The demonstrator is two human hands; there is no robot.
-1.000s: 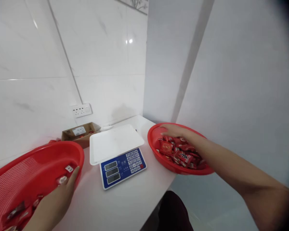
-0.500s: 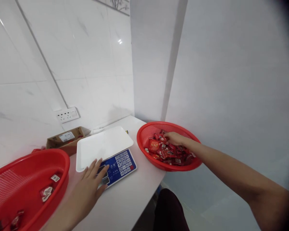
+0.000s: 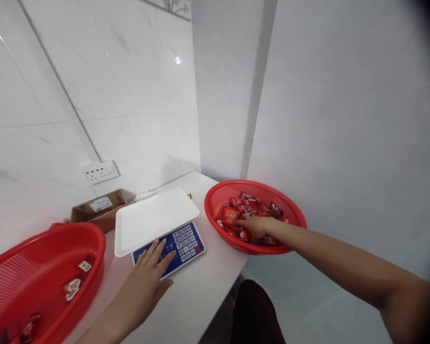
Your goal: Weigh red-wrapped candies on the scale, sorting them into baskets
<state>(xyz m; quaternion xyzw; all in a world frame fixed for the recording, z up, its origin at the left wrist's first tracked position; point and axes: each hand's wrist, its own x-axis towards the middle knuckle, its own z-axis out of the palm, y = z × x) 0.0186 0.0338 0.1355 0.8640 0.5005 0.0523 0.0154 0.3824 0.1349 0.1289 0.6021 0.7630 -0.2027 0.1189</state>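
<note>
Right hand [image 3: 257, 226]: fingers curled, hold unclear | packets [image 3: 230, 215] around fingers: probably light, slippery; pinch edges | left hand [image 3: 143, 282]: fingers spread, empty

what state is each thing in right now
left red basket: few packets visible
right red basket: partly filled with packets
digital scale: partly covered, on or off unclear
cardboard box: open-topped
wall socket: no plug visible
left hand: open, over the scale, contact unclear
right hand: among packets, grip unclear

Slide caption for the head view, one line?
Right hand among red packets in a basket; left hand over the scale; second basket at left.
</note>
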